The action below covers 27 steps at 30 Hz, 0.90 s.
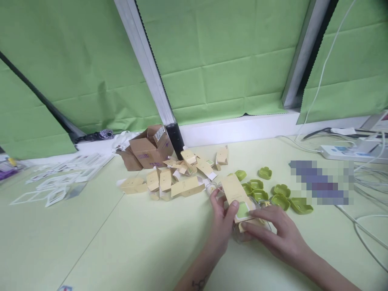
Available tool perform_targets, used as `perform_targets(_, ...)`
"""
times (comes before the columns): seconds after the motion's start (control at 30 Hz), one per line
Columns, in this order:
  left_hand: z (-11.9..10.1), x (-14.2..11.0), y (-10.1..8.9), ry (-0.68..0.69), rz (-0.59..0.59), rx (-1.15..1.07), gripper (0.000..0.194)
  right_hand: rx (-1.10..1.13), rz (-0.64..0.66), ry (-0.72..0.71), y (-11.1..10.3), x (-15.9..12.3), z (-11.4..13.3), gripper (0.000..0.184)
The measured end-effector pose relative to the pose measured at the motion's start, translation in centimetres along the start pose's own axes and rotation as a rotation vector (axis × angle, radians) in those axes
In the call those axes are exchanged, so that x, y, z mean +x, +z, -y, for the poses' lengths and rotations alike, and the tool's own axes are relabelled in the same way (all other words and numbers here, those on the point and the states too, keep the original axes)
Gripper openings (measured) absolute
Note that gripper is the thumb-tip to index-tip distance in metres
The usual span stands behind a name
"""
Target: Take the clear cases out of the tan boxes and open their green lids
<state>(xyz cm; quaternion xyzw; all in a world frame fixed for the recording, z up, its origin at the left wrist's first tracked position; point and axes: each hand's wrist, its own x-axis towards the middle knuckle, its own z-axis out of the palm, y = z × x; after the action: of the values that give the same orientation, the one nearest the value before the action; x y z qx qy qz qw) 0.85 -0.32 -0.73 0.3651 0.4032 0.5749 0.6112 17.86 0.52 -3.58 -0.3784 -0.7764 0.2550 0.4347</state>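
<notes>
A tan cardboard box (235,189) with a green patch at its near end is held tilted between both hands. My left hand (220,220) is closed around its left side, thumb pressed on the front. At the near end, the fingers of my right hand (280,228) pinch the box around its end flap. Clear plastic or glass pieces (239,236) show beneath and beside the box; their kind is hard to make out. Just beyond my right hand lie several green flower-shaped dishes (280,202).
Several opened tan boxes (184,186) lie in a pile to the left. Behind them stands an open brown carton (151,149) against a black post end (175,139). White frames (65,178) lie far left. A power strip (342,152) and loose cables (360,222) occupy the right.
</notes>
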Motion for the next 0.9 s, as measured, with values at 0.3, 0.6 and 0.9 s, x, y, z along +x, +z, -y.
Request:
perform_targets(0.3, -0.3, -0.2, -0.3, 0.108, 0.365, 0.022, 0.07, -0.092, -0.024, -0.052, -0.1, 0.6, 1.0, 0.08)
perform_targets(0.6, 0.6, -0.6, -0.4, 0.131, 0.443, 0.11, 0.064, -0.212, 0.032, -0.281, -0.6, 0.1, -0.2, 0.096)
perform_targets(0.9, 1.6, -0.8, -1.0, 0.306, 0.365, 0.38, 0.072, -0.062, 0.068, -0.244, -2.1, 0.2, 0.4, 0.092)
